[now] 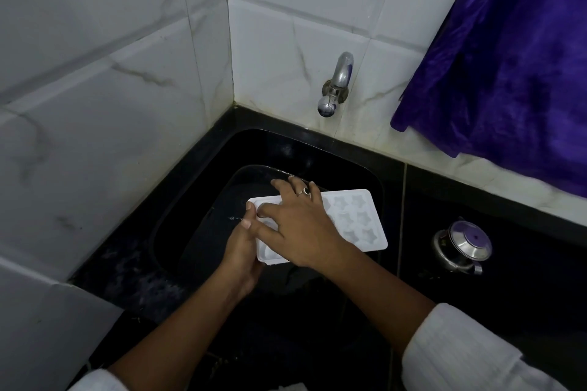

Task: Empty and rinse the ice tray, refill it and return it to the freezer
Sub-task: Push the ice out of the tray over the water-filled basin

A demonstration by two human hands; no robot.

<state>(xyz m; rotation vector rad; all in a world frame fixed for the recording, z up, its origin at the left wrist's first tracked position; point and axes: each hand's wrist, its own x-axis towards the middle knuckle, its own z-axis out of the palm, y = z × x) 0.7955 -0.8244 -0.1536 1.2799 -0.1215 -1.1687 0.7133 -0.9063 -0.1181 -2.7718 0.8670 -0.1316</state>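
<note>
The right hand (301, 225) lies palm down on the ice tray (355, 222), its fingers (279, 184) spread wide and nearly straight; the fingertips reach past the tray's far edge toward the sink wall, and the thumb presses on the tray's left end. A ring (304, 191) with a dark stone sits on one finger. It presses rather than grips. The left hand (243, 247) comes in from below and curls around the tray's near left corner, thumb tip on the top rim and the other fingers tucked underneath, so it is closed on the tray; how tightly those hidden fingers clamp cannot be seen.

The white tray, with star-shaped cells showing at its right half, is held just below the centre of the frame, over the black sink (197, 200). Whether the cells hold ice or water is hard to judge in the dim light.

Above it, at upper centre, a chrome tap (336, 86) juts from the white tiled wall. At lower right a steel lidded pot (462, 246) stands on the black counter, well apart from the tray. A purple cloth (508, 57) hangs at the upper right. White sleeves (460, 352) cover both forearms near the bottom edge.
</note>
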